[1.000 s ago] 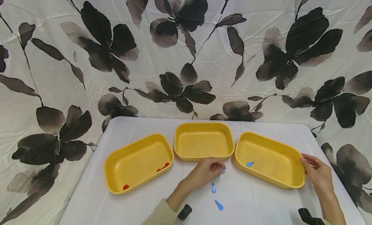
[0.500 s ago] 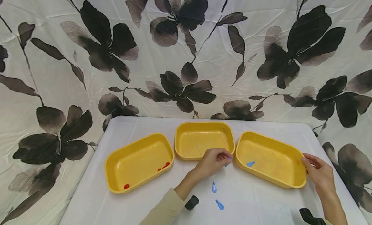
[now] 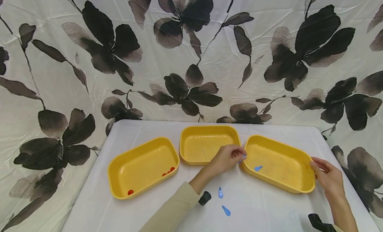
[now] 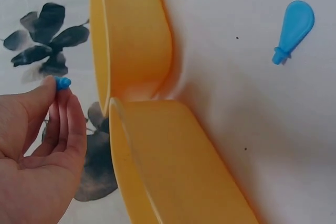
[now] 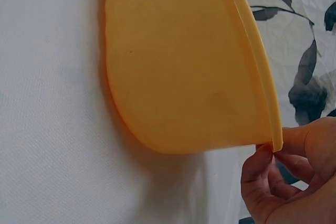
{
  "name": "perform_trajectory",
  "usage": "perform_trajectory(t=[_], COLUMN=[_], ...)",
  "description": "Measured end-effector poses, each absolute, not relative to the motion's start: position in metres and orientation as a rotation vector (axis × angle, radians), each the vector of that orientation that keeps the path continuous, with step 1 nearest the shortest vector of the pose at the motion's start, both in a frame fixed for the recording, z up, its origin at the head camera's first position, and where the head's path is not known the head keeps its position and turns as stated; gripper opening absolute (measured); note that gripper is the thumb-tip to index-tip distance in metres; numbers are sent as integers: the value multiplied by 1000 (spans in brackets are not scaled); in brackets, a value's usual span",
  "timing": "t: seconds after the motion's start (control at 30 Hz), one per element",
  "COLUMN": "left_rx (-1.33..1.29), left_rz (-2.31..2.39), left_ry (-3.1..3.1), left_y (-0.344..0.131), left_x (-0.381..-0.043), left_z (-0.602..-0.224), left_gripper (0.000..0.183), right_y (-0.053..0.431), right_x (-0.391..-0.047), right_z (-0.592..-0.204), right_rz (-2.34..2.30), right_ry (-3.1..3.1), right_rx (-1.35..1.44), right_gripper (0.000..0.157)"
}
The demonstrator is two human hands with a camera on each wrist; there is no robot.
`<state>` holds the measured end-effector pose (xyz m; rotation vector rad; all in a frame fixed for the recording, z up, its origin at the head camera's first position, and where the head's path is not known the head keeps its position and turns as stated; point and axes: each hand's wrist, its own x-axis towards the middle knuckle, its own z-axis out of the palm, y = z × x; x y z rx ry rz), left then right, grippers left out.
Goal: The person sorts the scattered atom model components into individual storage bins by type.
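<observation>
My left hand (image 3: 227, 158) is over the gap between the middle yellow tray (image 3: 206, 138) and the right yellow tray (image 3: 284, 163). Its thumb and fingers pinch a small blue teardrop-shaped piece (image 4: 63, 83); most of that piece is hidden by the fingertips. With my right hand (image 3: 328, 177) I pinch the outer end of the right tray by its rim, as the right wrist view also shows. One blue piece (image 3: 258, 168) lies inside that tray. Two more, an upper blue piece (image 3: 220, 192) and a lower blue piece (image 3: 226, 210), lie on the white table (image 3: 257, 208).
At the left stands another yellow tray (image 3: 140, 168) with several red beads (image 3: 130, 192) along its near side. A few thin, pale lines or sticks show in the middle tray, too faint to identify. Behind the table hangs a floral cloth (image 3: 179, 59).
My left hand has moved right and slightly away from me, carrying the blue piece from before the middle tray to the right tray's near left corner. My right hand stays on the rim.
</observation>
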<state>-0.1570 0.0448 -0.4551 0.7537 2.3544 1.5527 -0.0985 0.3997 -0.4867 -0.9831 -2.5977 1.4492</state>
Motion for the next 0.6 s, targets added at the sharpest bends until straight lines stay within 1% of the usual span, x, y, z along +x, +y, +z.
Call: perform_trajectory(t=[0.2,0.6], left_rx=[766,874], left_rz=[1527,1439], left_ry=[2378,2431], left_y=[58,81], left_x=[-161,-167], left_z=[-454,-453], left_gripper=[8,10], right_y=[400,400], right_x=[-98,-98], right_z=[-488,-488], right_rz=[1450,1453], right_ry=[-2597,-2597], right_rx=[-984,-989], right_gripper=[57,58])
